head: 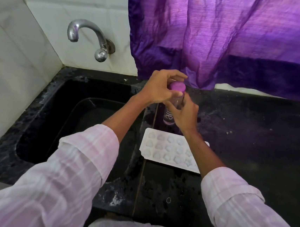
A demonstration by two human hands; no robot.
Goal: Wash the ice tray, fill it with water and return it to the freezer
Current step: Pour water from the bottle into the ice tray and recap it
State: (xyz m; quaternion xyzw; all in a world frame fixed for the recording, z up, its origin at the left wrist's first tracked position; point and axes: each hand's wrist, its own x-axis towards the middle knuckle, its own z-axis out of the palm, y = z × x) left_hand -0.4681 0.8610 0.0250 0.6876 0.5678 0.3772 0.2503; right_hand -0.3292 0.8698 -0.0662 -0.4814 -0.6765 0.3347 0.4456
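A white ice tray (167, 149) with shaped cavities lies flat on the black counter, just right of the sink. Behind it stands a clear bottle (169, 118) with a purple cap (177, 86). My left hand (159, 86) wraps over the cap from the left. My right hand (184, 113) grips the bottle's body from the right, and my right forearm crosses above the tray's right end. Whether the tray's cavities hold water is not clear.
A black sink (74, 124) fills the left half, with a dark basin inside it. A chrome tap (87, 34) juts from the white tiled wall above it. A purple curtain (226, 38) hangs behind the counter (252, 141), which stretches to the right.
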